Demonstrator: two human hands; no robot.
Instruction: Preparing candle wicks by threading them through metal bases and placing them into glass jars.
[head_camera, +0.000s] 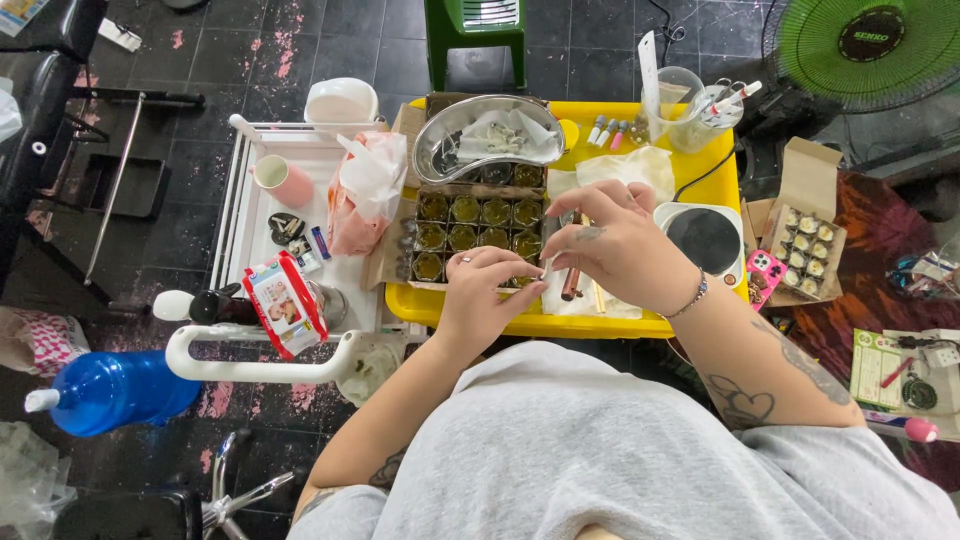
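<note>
yellow tray (722, 160), green fan (868, 40), blue bottle (115, 390), pink cup (283, 180), grey shirt (600, 450)

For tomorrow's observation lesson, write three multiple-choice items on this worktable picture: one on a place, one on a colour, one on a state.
1. Where does the metal kidney dish lie?
A. at the far end of the yellow tray
B. on the floor
C. on the green stool

2. What colour is the big bottle at lower left?
A. red
B. blue
C. white

3. How are the small jars in the brown box?
A. lidded
B. overturned
C. open, upright, filled greenish

Key: 1 A, it sits beyond the box on the tray; 2 B, its body is clear blue; 3 C, their contents show from above.
</note>
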